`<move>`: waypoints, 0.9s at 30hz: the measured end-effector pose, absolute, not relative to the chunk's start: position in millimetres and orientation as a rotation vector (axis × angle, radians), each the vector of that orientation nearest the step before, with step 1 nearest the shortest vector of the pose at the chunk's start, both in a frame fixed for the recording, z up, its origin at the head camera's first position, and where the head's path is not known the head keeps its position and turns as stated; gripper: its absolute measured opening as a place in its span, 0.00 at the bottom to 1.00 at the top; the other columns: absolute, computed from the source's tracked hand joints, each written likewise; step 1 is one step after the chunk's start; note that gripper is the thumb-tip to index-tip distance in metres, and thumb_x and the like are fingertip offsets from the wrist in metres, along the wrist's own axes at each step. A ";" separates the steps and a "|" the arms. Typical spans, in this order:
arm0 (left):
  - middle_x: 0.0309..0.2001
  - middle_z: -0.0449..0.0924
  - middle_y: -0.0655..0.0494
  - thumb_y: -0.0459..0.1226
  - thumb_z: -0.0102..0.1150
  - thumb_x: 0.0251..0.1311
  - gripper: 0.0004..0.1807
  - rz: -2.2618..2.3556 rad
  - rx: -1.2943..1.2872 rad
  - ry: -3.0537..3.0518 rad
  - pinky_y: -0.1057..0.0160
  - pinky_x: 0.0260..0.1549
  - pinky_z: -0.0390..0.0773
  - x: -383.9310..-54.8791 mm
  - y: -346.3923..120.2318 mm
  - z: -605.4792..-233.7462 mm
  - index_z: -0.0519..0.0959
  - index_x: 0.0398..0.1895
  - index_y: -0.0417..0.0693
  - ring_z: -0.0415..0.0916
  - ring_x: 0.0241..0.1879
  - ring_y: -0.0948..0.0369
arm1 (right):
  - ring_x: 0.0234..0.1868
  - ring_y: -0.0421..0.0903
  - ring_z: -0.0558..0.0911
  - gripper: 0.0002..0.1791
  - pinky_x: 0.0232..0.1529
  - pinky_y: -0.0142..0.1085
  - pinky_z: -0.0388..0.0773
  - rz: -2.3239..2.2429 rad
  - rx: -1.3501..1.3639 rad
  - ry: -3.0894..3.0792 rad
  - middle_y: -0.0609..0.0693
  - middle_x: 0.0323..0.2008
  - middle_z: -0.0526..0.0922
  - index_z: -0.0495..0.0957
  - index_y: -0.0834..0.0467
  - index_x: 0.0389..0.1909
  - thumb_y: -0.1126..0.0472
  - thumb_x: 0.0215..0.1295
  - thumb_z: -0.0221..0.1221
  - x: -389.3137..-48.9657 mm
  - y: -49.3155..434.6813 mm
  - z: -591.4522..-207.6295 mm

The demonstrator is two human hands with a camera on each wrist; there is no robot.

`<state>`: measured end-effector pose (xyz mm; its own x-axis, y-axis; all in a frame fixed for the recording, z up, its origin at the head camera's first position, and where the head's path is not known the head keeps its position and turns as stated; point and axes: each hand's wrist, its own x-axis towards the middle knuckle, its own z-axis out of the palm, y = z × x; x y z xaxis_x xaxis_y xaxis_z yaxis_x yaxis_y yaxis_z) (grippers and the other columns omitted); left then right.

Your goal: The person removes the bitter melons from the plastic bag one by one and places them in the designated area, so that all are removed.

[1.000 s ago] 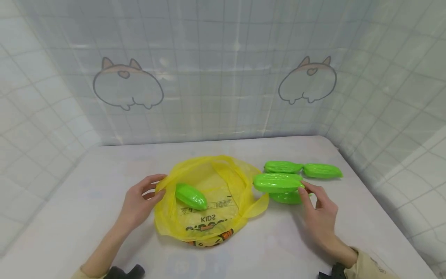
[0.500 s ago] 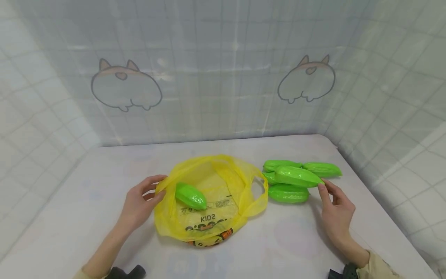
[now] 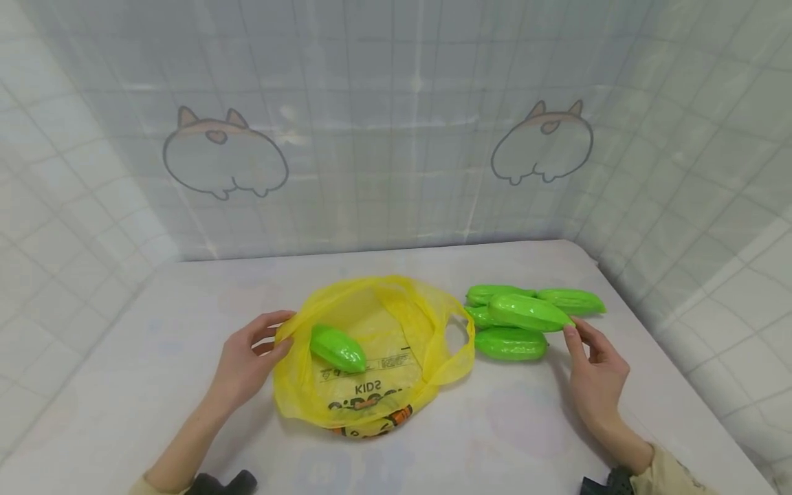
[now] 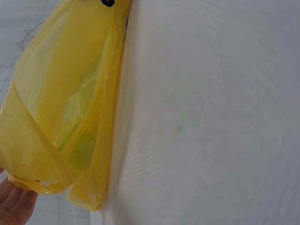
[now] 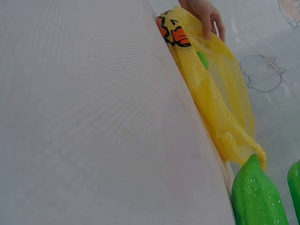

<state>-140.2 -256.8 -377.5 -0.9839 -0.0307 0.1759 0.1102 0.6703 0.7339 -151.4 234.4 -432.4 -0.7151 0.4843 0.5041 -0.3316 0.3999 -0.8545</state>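
Observation:
A thin yellow plastic bag (image 3: pixel 291 405) lies with its mouth spread wide, and one glossy green gourd-shaped vegetable (image 3: pixel 338 348) is inside it. My left hand (image 3: pixel 244 357) pinches the bag's left rim between thumb and fingers. With thumb and fingertips, my right hand (image 3: pixel 600 375) pinches the pointed right tip of another green gourd (image 3: pixel 529 313). That gourd lies tilted across several alike ones to the bag's right, partly covering them. In the right wrist view, a green gourd (image 5: pixel 258 197) shows beside the bag's handle end; the right hand is out of that view.
Around the held gourd lie a front gourd (image 3: pixel 512 344), a back left one (image 3: pixel 495 293) and a back right one (image 3: pixel 572 300). The white tabletop (image 3: pixel 495 426) meets a tiled-pattern wall (image 3: pixel 383 172) behind and another wall (image 3: pixel 711 275) at right.
My right hand has moved right, away from the bag, and the gourd at its fingertips now sits further right and tilted. The bag's right handle loop has spread. The left hand stays on the rim.

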 end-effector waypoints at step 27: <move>0.63 0.76 0.47 0.35 0.60 0.68 0.23 -1.203 -0.080 -2.704 0.49 0.55 0.80 -141.0 -257.4 -380.5 0.73 0.66 0.48 0.77 0.57 0.49 | 0.52 0.27 0.79 0.20 0.70 0.32 0.68 1.423 -0.346 -1.967 0.31 0.45 0.84 0.82 0.58 0.57 0.53 0.69 0.62 -151.2 251.0 -420.4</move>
